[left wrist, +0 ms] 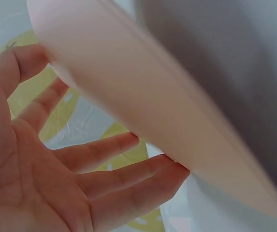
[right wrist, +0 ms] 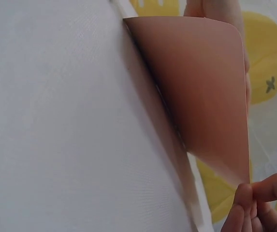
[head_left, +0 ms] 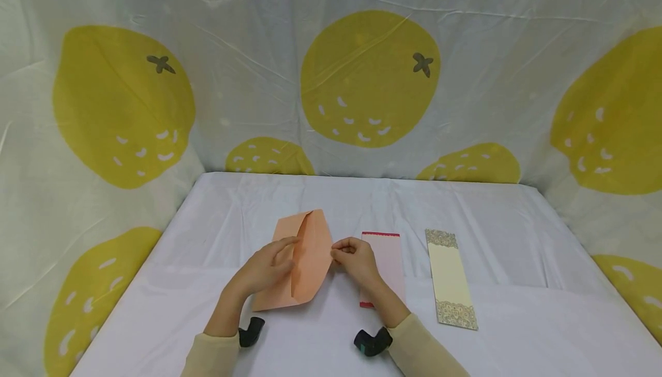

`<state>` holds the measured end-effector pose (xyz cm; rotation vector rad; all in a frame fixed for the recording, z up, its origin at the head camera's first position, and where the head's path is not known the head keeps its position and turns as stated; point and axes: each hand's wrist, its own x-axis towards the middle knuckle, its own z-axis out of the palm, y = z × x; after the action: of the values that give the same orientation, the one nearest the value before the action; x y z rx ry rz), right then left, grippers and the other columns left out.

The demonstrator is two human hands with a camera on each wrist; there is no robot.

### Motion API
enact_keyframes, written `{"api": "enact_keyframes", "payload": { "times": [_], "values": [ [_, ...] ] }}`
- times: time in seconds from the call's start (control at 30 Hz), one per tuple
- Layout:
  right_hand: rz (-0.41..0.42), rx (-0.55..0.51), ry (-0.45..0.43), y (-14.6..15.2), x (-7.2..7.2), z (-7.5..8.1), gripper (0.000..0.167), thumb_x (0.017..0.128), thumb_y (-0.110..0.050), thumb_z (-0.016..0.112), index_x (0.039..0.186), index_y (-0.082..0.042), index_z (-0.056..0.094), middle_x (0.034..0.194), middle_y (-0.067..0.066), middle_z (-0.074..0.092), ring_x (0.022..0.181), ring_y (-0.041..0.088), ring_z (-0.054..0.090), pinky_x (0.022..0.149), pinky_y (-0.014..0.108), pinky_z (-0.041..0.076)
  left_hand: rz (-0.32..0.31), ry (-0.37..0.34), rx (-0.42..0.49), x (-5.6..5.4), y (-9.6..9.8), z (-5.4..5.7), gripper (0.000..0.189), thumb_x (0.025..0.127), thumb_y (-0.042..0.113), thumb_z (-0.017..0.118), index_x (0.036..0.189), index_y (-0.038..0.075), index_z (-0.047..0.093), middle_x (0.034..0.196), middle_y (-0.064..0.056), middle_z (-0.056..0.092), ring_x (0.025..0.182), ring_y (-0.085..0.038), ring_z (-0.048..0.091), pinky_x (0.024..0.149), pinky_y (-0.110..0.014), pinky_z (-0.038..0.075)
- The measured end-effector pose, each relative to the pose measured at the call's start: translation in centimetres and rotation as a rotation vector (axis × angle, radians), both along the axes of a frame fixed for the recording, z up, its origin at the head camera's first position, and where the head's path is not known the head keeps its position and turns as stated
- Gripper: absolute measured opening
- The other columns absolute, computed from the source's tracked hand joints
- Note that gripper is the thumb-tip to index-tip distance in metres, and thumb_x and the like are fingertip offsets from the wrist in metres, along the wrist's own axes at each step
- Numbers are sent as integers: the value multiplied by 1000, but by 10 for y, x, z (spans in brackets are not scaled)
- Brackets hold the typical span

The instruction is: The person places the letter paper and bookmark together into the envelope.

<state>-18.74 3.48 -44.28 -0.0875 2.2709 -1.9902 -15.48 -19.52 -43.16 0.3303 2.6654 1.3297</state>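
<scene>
A peach-coloured paper envelope (head_left: 312,253) is tilted above the white table, its pointed flap toward the right. My right hand (head_left: 358,260) pinches the right edge of the flap between thumb and fingers; the pinch shows at the flap's corner in the right wrist view. On the other side, my left hand (head_left: 265,269) touches the envelope near its opening. Spread, mostly straight fingers (left wrist: 128,181) of that hand rest against the paper's edge in the left wrist view. The envelope's underside and inside are largely hidden in the head view.
A pink card with red ends (head_left: 385,256) lies just right of the envelope, partly under my right forearm. Farther right lies a cream card with patterned ends (head_left: 449,273). The white-covered table (head_left: 517,250) meets a lemon-print cloth (head_left: 248,78) at the back and sides.
</scene>
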Motion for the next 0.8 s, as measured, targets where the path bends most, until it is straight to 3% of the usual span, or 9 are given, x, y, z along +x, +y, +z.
{"api": "enact_keyframes", "payload": {
  "times": [0.13, 0.23, 0.53, 0.8],
  "values": [
    [14, -13, 8, 0, 10, 21, 9, 84, 8, 64, 91, 15, 64, 74, 13, 65, 68, 23, 64, 65, 28, 53, 3, 4, -14, 0, 1, 0, 50, 95, 15, 59, 144, 18, 50, 147, -3, 45, 139, -32, 33, 107, -58, 29],
    [13, -16, 8, 0, 11, 25, 9, 84, 8, 64, 90, 15, 65, 73, 12, 65, 68, 24, 65, 64, 27, 53, 3, -1, -21, 0, 2, 0, 49, 95, 16, 59, 144, 18, 50, 147, -4, 45, 139, -34, 34, 106, -59, 30],
    [-1, -20, 27, 8, -8, -3, 10, 85, -2, 70, 91, 6, 68, 74, 5, 66, 68, 25, 67, 63, 29, 52, -1, 1, -39, 3, 5, 0, 50, 95, 18, 61, 143, 19, 50, 146, -4, 46, 137, -34, 36, 104, -59, 32],
    [-50, 60, -14, 39, -21, 0, 15, 86, -11, 72, 96, -1, 68, 82, 7, 68, 69, 17, 66, 66, 28, 51, 4, 8, -81, 2, 4, 1, 49, 95, 21, 62, 143, 21, 51, 146, -5, 46, 138, -36, 35, 104, -60, 31]
  ]
}}
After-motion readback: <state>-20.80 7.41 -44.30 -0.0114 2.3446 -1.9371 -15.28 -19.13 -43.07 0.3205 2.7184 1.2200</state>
